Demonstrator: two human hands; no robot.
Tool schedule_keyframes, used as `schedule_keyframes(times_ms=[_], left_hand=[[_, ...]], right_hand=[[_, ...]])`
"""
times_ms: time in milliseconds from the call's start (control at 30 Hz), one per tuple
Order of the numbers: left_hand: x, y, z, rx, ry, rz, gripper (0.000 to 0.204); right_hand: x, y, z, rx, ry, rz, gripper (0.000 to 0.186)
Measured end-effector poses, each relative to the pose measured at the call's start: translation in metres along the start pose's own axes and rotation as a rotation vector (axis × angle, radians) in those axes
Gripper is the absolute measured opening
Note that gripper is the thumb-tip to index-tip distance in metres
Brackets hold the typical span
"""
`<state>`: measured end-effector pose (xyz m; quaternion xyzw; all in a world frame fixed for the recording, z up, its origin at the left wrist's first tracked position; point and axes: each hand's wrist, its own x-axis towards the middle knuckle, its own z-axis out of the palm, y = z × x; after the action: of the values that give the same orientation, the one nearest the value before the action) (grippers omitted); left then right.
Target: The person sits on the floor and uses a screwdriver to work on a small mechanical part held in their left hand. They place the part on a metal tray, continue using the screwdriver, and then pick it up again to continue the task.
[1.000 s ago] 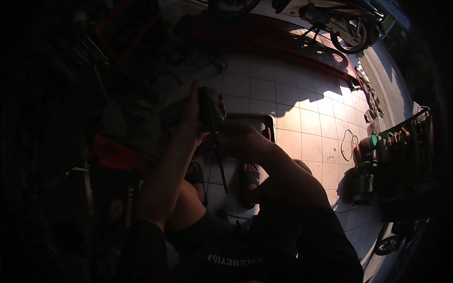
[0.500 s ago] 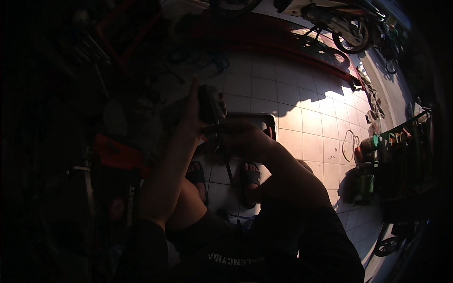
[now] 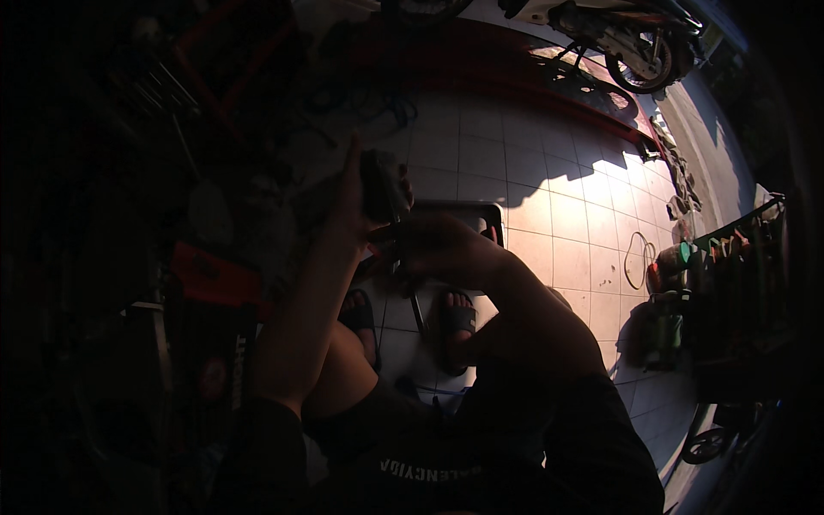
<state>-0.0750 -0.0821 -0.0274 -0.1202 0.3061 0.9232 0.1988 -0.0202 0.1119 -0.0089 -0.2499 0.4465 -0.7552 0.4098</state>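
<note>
Deep shade covers both of my hands. My left hand (image 3: 347, 204) is wrapped round a dark, blocky part (image 3: 378, 182), its thumb upright along one side and fingertips showing at the other. Just below and to the right, my right hand (image 3: 442, 249) has its fingers closed round a long, thin, rod-like tool (image 3: 418, 311). One end of this tool meets the lower end of the part, and the other slants down between my feet. I cannot make out the tool's exact kind. Behind my right hand sits a dark-rimmed tray (image 3: 500, 225), partly hidden by it.
My sandalled feet (image 3: 457, 318) stand on the tiled floor (image 3: 558, 215). To the left is a red and black box (image 3: 215, 279). On the right, a rack (image 3: 738, 257) carries several tools. A motorcycle (image 3: 627, 43) stands at the far right, past a low red frame (image 3: 515, 99).
My hands have barely moved. The lower end of the thin tool has shifted slightly and catches more light now. The view has moved a little.
</note>
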Motion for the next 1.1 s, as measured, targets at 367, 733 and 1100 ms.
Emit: schedule_keyframes(times_ms=[367, 733, 1100], left_hand=[[-0.008, 0.002, 0.009, 0.068, 0.043, 0.035, 0.08], [-0.012, -0.002, 0.016, 0.063, 0.099, 0.035, 0.083], [-0.01, -0.003, 0.017, 0.062, 0.051, 0.045, 0.081]], right_hand=[[-0.002, -0.008, 0.004, -0.217, 0.194, 0.148, 0.055], [0.0, 0.0, 0.0, -0.286, 0.139, 0.068, 0.054], [-0.003, -0.002, -0.001, -0.33, 0.186, 0.095, 0.055]])
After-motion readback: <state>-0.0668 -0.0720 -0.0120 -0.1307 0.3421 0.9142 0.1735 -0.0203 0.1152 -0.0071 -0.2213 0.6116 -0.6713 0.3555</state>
